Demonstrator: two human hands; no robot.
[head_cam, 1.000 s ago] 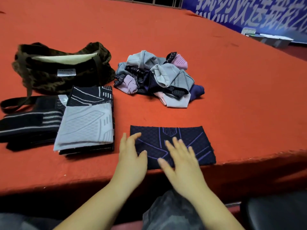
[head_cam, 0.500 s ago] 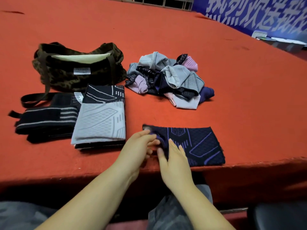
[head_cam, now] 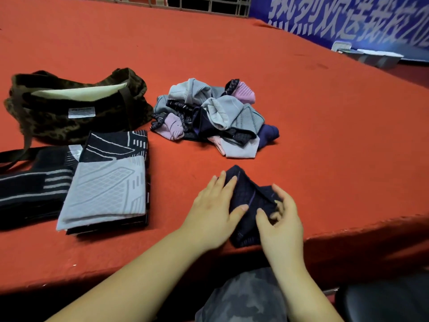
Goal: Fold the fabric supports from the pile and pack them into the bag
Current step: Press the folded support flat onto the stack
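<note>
A dark navy fabric support with purple lines lies folded over near the table's front edge. My left hand rests flat on its left side, fingers straight. My right hand curls its fingers round the fabric's right edge. A pile of unfolded supports in grey, pink and navy sits behind. A stack of folded supports, grey on top of black, lies to the left. The dark camouflage bag stands open at the back left.
Black supports with grey stripes lie left of the folded stack, beside the bag's strap. The red table's front edge runs just under my hands. White boxes sit at the far right.
The navy support was lying flat and long; now its left end is folded over to the right and it is about half as wide. Both hands moved right with it.
</note>
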